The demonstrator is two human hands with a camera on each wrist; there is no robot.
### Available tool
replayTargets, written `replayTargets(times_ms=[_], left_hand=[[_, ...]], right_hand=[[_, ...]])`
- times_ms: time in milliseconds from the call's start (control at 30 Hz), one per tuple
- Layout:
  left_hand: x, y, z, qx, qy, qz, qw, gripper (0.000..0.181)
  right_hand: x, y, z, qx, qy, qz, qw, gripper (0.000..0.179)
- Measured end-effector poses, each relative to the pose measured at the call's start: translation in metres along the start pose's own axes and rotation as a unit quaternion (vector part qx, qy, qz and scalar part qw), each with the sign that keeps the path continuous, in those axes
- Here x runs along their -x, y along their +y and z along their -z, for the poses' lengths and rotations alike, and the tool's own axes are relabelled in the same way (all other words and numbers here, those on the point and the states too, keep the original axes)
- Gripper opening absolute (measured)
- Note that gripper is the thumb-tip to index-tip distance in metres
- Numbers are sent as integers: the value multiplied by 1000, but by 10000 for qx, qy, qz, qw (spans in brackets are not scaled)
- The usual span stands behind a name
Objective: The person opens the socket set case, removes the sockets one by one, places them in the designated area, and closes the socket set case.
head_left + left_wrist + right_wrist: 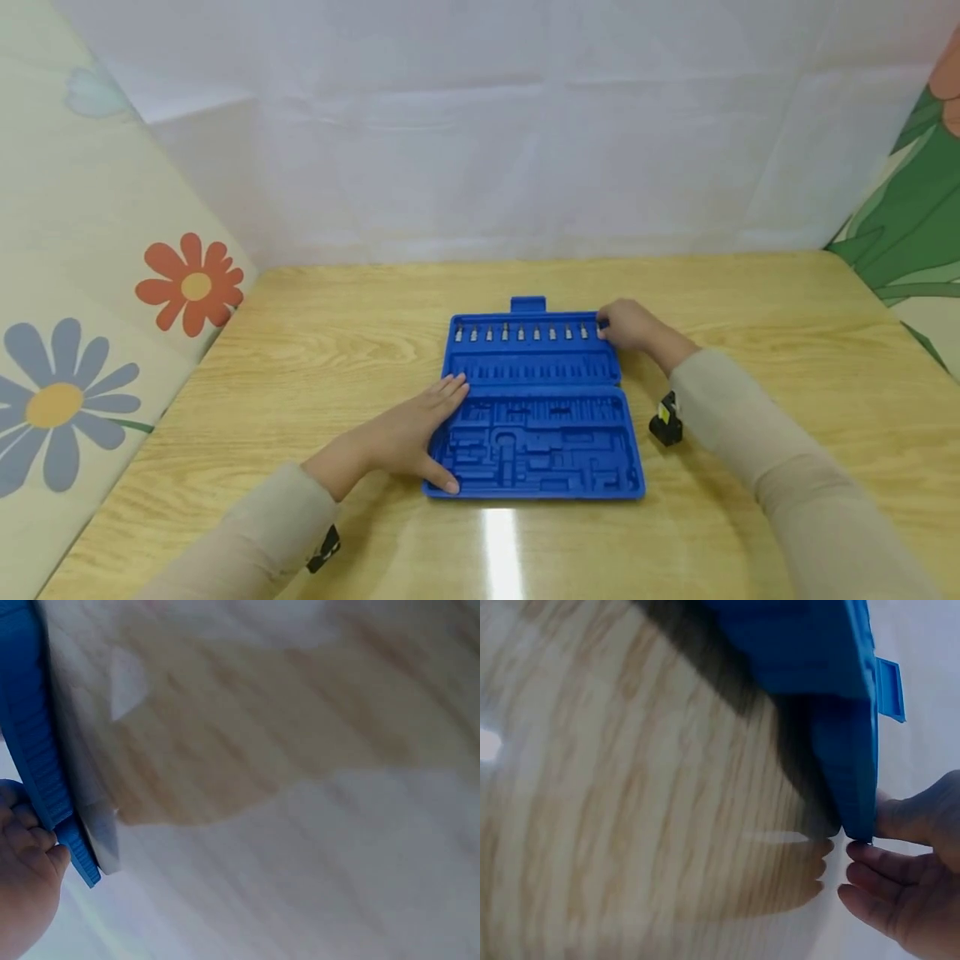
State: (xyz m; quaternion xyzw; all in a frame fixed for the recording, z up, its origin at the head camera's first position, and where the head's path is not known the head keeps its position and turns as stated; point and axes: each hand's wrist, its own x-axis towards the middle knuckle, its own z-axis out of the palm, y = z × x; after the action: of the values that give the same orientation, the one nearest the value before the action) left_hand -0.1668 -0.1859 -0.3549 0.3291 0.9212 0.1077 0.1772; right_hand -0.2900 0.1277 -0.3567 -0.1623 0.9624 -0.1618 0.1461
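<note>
An open blue plastic tool case (534, 385) lies flat on the table, its latch tab at the far side. A row of small silver bit sockets (521, 333) stands in the far half; the near half shows bare moulded recesses. My left hand (412, 425) rests on the case's left edge, fingers straight and thumb spread over the near corner. At the far right corner, my right hand (628, 323) pinches the last bit socket (600, 327) of the row, mostly hidden by the fingers. In the right wrist view, the other fingers (885, 866) lie along the case's outer edge.
The wood-grain table (337, 325) extends around the case, with a light reflection near its front. A white cloth (450, 167) hangs behind it. Flower-patterned cloth (67, 250) covers both sides. Small black devices (666, 419) sit at both wrists.
</note>
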Motion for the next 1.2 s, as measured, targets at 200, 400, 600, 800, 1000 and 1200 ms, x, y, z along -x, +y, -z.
replayTargets(times_ms=[200, 400, 600, 800, 1000, 1200], left_hand=[[1, 5, 3, 7, -74, 173, 9998, 119], [-1, 6, 0, 24, -152, 209, 9997, 119], [-1, 6, 0, 91, -111, 225, 9996, 119], [-1, 7, 1, 80, -174, 261, 9995, 118], [-2, 9, 2, 58, -191, 264, 9995, 119], [0, 8, 6, -5, -197, 202, 9996, 118]], right_hand=[[0, 0, 0, -346, 345, -218, 9986, 32], [4, 3, -3, -827, 607, -251, 9944, 23], [6, 3, -4, -1799, 792, -321, 9800, 11], [8, 4, -8, -2136, 1047, -325, 9708, 15], [14, 4, -11, -2548, 1415, -436, 9556, 11], [21, 13, -5, -3213, 1766, -245, 9300, 13]])
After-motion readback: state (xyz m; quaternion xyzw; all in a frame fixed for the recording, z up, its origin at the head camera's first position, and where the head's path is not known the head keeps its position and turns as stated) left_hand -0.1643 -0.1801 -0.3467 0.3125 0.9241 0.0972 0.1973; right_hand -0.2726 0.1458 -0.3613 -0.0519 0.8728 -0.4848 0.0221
